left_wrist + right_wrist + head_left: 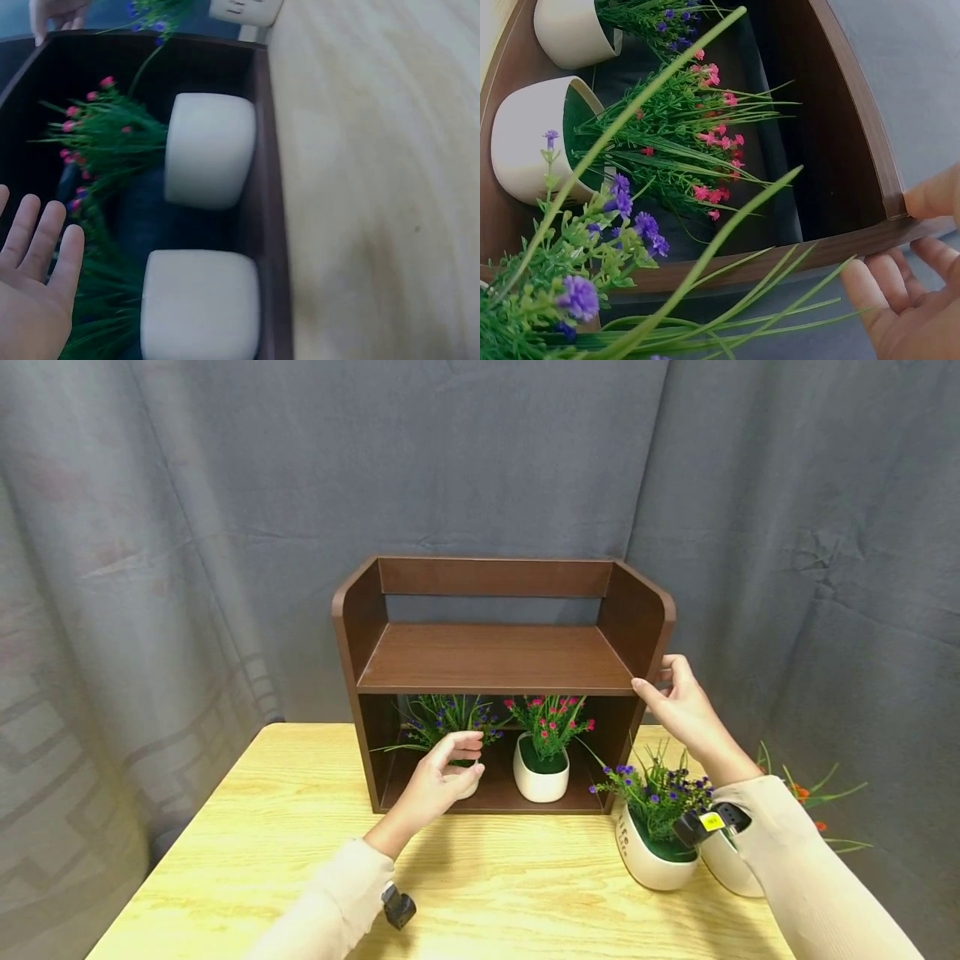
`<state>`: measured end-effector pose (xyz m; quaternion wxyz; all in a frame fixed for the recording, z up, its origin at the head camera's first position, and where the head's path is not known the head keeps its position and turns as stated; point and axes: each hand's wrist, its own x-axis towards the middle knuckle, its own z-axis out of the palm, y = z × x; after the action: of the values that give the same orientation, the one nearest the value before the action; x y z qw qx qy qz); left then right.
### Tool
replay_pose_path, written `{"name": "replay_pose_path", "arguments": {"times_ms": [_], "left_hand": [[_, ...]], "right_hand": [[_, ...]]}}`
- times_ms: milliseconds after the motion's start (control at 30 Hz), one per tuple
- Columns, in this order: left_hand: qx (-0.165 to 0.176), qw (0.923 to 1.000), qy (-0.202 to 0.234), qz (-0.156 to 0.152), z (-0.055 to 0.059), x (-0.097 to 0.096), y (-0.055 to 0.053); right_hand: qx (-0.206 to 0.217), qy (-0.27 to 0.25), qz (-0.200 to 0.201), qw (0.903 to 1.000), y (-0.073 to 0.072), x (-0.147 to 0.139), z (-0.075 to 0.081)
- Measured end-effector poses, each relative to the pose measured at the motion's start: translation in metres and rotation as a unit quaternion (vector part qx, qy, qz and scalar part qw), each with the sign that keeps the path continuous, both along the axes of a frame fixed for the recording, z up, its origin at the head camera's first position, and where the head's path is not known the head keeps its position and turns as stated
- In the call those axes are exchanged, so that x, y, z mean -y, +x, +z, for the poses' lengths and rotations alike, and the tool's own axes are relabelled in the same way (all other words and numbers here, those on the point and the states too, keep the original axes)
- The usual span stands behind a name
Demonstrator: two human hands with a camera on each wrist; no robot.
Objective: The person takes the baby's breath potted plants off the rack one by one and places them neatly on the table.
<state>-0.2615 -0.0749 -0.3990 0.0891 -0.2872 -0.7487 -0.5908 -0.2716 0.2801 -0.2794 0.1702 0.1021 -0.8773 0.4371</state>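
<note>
A brown wooden two-tier shelf stands on the table. My right hand holds its right side panel, thumb at the front edge by the upper board and fingers on the outer face. My left hand is before the lower tier, fingers loosely extended and nothing in them. Partly behind it in the head view is a white pot with purple flowers. A white pot with pink flowers sits to its right on the same tier. Both white pots show from the side in the left wrist view.
On the table right of the shelf stands a lettered white pot with purple flowers, under my right forearm. Partly hidden by the sleeve is another white pot with orange flowers. Grey curtains hang behind the wooden table.
</note>
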Motion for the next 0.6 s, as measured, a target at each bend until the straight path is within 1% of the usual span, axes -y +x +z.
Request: {"name": "replay_pose_path", "arguments": {"times_ms": [67, 167, 267, 367, 467, 600], "left_hand": [[0.006, 0.9999, -0.010, -0.008, -0.008, -0.005, -0.003], [0.013, 0.9991, -0.038, -0.016, -0.018, -0.012, -0.006], [0.018, 0.9973, -0.067, -0.023, -0.025, -0.020, -0.008], [0.027, 0.9953, -0.088, -0.031, -0.033, -0.028, -0.011], [0.031, 0.9943, -0.094, -0.039, -0.042, -0.035, -0.015], [0.027, 0.9946, -0.090, -0.042, -0.049, -0.043, -0.019]], "right_hand": [[-0.005, 0.000, 0.005, 1.0000, 0.000, -0.001, 0.000], [-0.011, 0.000, 0.009, 0.9999, 0.000, -0.001, 0.001], [-0.015, 0.000, 0.008, 0.9999, 0.000, -0.002, 0.001], [-0.015, 0.000, 0.006, 0.9999, -0.001, -0.002, 0.000], [-0.012, 0.002, 0.005, 0.9999, -0.001, -0.002, 0.000], [-0.008, 0.005, 0.002, 0.9999, 0.000, -0.002, 0.000]]}}
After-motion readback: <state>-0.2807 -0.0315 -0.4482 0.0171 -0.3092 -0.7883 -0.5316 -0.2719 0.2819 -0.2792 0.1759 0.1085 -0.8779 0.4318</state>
